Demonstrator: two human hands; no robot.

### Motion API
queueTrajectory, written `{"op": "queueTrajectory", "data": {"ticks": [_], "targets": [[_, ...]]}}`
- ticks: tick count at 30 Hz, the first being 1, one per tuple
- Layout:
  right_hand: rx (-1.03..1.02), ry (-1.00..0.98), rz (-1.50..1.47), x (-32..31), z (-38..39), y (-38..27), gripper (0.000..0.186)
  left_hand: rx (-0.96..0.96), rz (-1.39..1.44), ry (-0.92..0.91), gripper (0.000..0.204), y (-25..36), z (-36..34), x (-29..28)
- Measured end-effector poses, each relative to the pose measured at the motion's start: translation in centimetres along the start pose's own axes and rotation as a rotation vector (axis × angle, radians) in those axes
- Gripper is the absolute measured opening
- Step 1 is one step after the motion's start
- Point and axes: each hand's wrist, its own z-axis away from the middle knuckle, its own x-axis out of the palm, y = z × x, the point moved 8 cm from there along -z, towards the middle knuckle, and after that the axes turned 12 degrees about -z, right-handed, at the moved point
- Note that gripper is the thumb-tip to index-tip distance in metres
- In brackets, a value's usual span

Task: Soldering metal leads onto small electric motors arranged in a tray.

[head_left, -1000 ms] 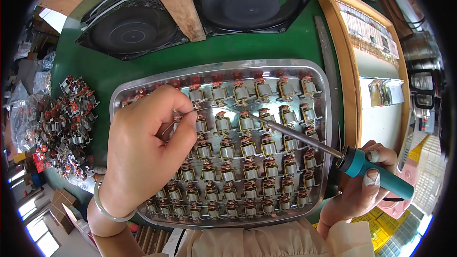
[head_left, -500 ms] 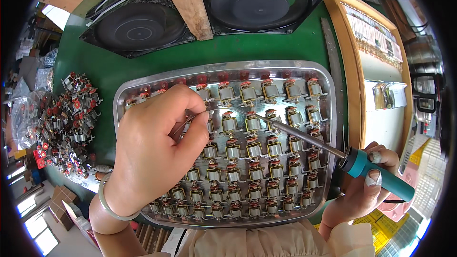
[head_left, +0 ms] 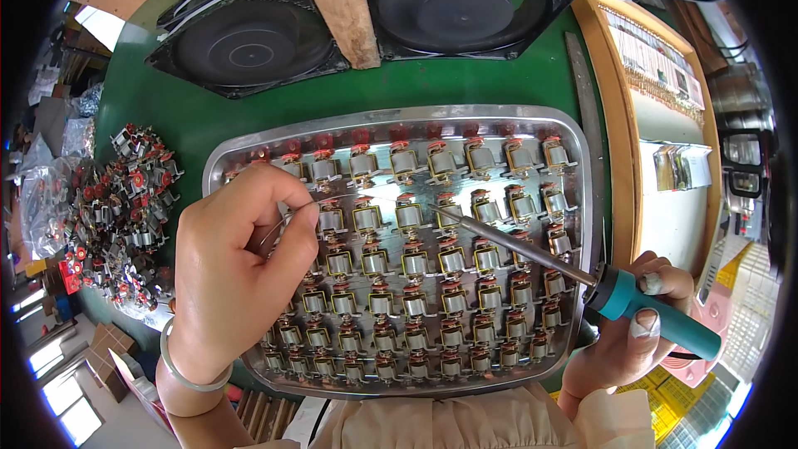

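Note:
My left hand (head_left: pixel 237 270) is over the left part of a metal tray (head_left: pixel 399 112), thumb and forefinger pinching a thin solder wire (head_left: pixel 353 196). Its free end reaches right toward the tip of a soldering iron (head_left: pixel 532 250); whether they touch is too fine to tell. Fingers of my right hand (head_left: pixel 619 349) wrap round the iron's teal handle at the tray's right side. The iron's shaft slants left over the upper rows. Several rows of small metal coil assemblies (head_left: pixel 410 214) with red tops and yellowish frames stand in the tray. My left hand hides some of them.
Two black fans (head_left: pixel 449 8) joined by a wooden block (head_left: pixel 341 12) stand behind the tray. A heap of similar coil parts (head_left: pixel 133 208) lies to the left. On the right are a metal strip (head_left: pixel 586 100) and a wooden-framed box (head_left: pixel 628 141).
My left hand has moved left with the solder wire, away from the middle of the tray. The iron's tip has shifted slightly left and nearer. The whole view has shifted a little.

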Motion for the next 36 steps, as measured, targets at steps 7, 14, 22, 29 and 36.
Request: {"op": "queueTrajectory", "data": {"ticks": [7,14,22,29,36], "targets": [[-0.031,-0.005,-0.028,1.0,0.0,-0.2,0.037,0.015,-0.006,-0.010,0.008,-0.4,-0.2,0.3],[0.004,0.013,-0.013,1.3,0.0,0.2,0.039,0.038,-0.020,-0.040,0.009,-0.4,-0.3,0.6],[0.020,-0.002,0.027,1.8,0.1,0.3,0.038,0.023,-0.010,-0.026,0.009,-0.5,-0.2,0.4],[0.014,0.014,-0.010,1.7,0.1,-0.1,0.037,-0.026,0.022,0.029,0.008,-1.7,0.5,-1.0],[0.039,-0.040,-0.062,2.7,0.7,0.3,0.039,-0.032,0.012,0.016,0.008,-2.7,0.8,-0.8]]}}
